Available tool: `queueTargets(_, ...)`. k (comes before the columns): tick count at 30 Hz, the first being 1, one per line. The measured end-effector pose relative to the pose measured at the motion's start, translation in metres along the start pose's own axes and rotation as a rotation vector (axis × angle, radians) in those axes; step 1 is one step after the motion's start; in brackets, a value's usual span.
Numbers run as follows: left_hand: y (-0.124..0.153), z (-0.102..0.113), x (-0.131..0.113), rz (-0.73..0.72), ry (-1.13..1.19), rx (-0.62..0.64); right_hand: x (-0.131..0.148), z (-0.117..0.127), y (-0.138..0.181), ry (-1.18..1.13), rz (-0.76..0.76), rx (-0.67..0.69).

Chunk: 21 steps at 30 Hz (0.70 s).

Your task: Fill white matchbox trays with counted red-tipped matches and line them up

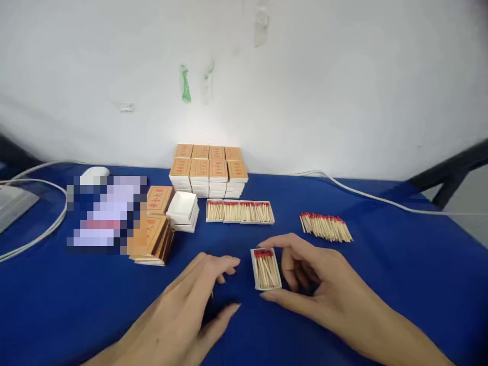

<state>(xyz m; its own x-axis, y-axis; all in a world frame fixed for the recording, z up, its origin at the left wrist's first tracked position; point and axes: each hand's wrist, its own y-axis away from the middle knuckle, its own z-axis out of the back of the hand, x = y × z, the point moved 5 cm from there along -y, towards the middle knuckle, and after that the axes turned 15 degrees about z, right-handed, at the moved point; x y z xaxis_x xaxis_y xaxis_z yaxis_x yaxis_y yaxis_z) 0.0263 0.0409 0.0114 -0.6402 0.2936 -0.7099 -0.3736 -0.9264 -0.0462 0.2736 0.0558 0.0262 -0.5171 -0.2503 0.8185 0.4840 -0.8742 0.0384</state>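
Observation:
A white matchbox tray (266, 269) filled with red-tipped matches lies on the blue table (381, 284) in front of me. My right hand (316, 282) holds it between thumb and forefinger, at its near and far ends. My left hand (198, 300) hovers just left of the tray, fingers loosely spread, holding nothing. Beyond lie a row of filled trays (240, 211), a loose pile of matches (326, 226) to the right, a stack of empty white trays (183, 211) and flat orange sleeves (154, 236).
A block of stacked closed matchboxes (208, 170) stands at the back by the white wall. White cables (366, 195) run along the back and left. A white mouse (93, 174) and a blurred patch sit at the left.

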Motion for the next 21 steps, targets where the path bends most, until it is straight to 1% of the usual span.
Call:
queueTargets(5,0.0037,-0.0015,0.0038,0.018,-0.013,-0.007,-0.0004,-0.0093,0.0003,0.127,0.005,0.047)
queueTargets(9,0.0027,-0.0001,-0.0003,-0.021,-0.029,-0.022,-0.0003,-0.0061,0.0011,0.131,0.01,0.066)
queueTargets(17,0.0027,0.0022,0.0001,-0.017,-0.031,-0.003,-0.0021,-0.0045,-0.0009,0.108,-0.007,0.048)
queueTargets(21,0.0029,0.004,-0.003,-0.035,-0.023,-0.015,-0.0045,-0.0038,0.0013,0.167,0.01,0.047)
